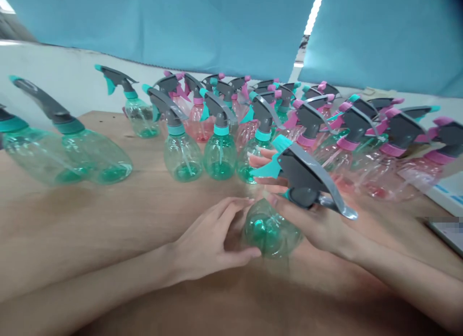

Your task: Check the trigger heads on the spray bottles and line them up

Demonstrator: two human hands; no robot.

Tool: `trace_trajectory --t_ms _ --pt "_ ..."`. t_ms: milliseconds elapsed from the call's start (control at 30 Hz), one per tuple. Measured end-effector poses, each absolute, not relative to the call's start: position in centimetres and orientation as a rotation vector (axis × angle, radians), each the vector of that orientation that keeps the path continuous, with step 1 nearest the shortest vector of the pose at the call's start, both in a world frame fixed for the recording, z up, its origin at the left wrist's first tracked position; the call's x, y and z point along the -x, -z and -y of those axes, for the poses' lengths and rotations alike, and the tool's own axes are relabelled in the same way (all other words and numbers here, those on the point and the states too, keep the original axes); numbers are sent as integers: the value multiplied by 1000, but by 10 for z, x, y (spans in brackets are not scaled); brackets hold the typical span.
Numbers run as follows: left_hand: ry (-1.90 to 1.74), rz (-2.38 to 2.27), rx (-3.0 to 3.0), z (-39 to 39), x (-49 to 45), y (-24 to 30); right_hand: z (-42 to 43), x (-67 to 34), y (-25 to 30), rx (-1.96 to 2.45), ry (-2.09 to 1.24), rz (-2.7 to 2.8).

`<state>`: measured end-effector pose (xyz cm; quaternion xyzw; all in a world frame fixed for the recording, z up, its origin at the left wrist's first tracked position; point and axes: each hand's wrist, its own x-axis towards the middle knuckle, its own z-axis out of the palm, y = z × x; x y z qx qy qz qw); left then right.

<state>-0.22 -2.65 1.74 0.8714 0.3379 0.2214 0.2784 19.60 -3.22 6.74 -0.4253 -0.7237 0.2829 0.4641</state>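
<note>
The right hand [314, 226] grips the green spray bottle [270, 230] under its spray head [307, 174]; the left hand [204, 239] curves wide beside it, contact unclear. Best steady it low without squeezing the trigger [268, 168]. Beyond, more spray bottles [220, 155] stand on the desk [144, 217]

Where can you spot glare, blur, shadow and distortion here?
Head view: glare on the strip between the blue sheets, and highlights along the grey lever of the nearest spray bottle; head view: that bottle's base looks smeared; head view: the table is shadowed toward the bottom; head view: the far-left bottles lean and stretch, perhaps lens distortion.
</note>
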Motion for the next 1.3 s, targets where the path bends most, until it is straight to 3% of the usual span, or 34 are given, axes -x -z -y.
trace_trajectory --t_ms 633,900,1033,1300 --pt "-846 -1023 -2326 50 38 -40 38 -110 -82 1117 -719 1925" --pt "-1006 -1237 -2300 53 96 -28 16 -84 -95 717 -853 2216" --pt "-1084 -1361 -2305 44 129 -28 4 -89 -112 804 -646 2522" --pt "-1118 -1678 -2656 6 168 -43 -37 -85 -139 925 84 2212"
